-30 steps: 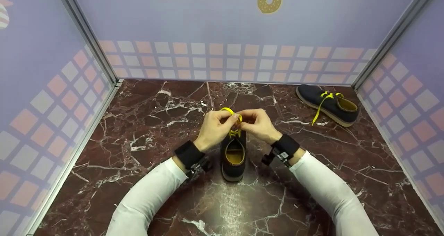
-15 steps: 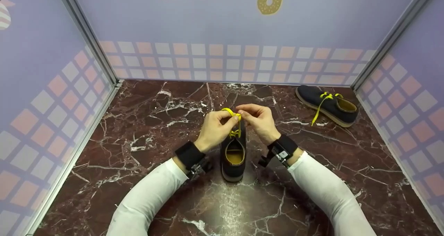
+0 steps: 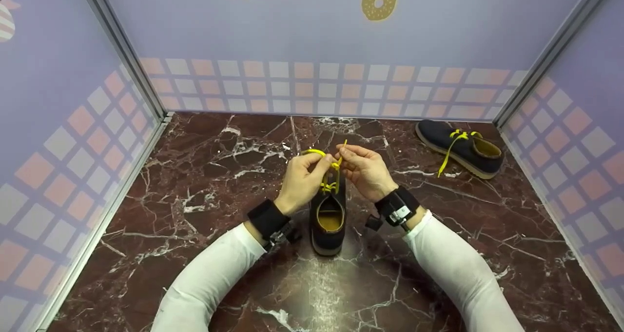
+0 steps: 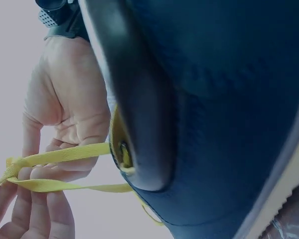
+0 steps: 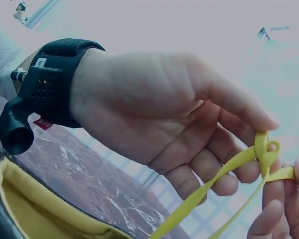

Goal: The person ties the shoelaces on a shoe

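Note:
A dark navy shoe point(image 3: 325, 244) with a yellow lining stands in the middle of the dark red marbled surface, its heel nearest me. Two strands of yellow shoelace point(image 4: 65, 153) rise from it and meet in a loose crossing or knot point(image 5: 265, 154) above the shoe. At that crossing my left hand point(image 3: 302, 181) pinches the lace between thumb and fingers, and a curved length sticks out past its fingertips. Close by on the right, my right hand point(image 3: 369, 173) pinches another part of the lace, with a tip pointing up from its fingers.
A matching navy shoe point(image 3: 429, 134) with yellow laces lies angled at the back right, one lace end trailing on the marbled surface point(image 3: 219, 283). Lilac panels with pink and white squares wall in the back point(image 3: 312, 25) and both sides.
The right hand's fingers have shifted slightly up and away from the left hand, turning palm inward. A lace tip now points up from them. The left hand stays nearly still.

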`<state>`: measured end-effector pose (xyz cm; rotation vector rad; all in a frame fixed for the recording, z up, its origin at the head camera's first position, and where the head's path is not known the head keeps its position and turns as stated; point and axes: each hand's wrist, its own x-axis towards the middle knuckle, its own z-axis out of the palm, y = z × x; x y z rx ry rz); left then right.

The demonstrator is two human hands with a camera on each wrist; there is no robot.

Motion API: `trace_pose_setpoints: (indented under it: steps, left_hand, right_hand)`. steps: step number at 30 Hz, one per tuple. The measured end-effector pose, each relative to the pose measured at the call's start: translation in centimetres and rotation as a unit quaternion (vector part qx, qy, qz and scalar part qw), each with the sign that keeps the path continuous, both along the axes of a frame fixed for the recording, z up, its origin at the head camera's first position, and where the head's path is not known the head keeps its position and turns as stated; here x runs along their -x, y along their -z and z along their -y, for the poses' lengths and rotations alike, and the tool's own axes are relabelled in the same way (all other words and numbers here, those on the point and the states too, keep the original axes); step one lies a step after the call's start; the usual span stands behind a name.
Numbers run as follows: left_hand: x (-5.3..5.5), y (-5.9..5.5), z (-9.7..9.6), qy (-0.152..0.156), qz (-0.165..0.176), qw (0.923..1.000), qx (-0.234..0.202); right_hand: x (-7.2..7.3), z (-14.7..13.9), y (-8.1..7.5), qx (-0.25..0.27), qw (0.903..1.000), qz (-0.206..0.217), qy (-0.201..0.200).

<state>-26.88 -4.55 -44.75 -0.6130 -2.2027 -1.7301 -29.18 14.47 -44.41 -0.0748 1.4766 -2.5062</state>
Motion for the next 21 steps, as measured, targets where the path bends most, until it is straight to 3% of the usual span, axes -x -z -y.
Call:
trace_pose_setpoints:
  steps: [5, 9, 13, 19, 21]
  left_hand:
    - [0.1, -0.5, -0.3, -0.019, 0.008, 0.9971, -0.074]
    - [0.0, -0.6, -0.6, -0.001, 0.022, 0.9957, -0.090]
    - [-0.2, -0.4, -0.6, 0.019, 0.037, 0.9976, -0.055]
    - [-0.2, -0.4, 0.3, -0.025, 0.016, 0.9982, 0.051]
    - [-0.1, -0.3, 0.7, -0.022, 0.010, 0.9966, 0.078]
  right_hand:
    - [0.0, 0.1, -0.2, 0.026, 0.9995, -0.014, 0.010]
    - [-0.2, 0.6, -0.4, 0.036, 0.9985, -0.027, 0.032]
    - [-0.4, 1.3, -0.4, 0.033, 0.9971, -0.047, 0.050]
    - [-0.5, 1.4, -0.2, 0.016, 0.9969, -0.052, 0.058]
    - [-0.5, 1.3, -0.2, 0.013, 0.9970, -0.049, 0.058]
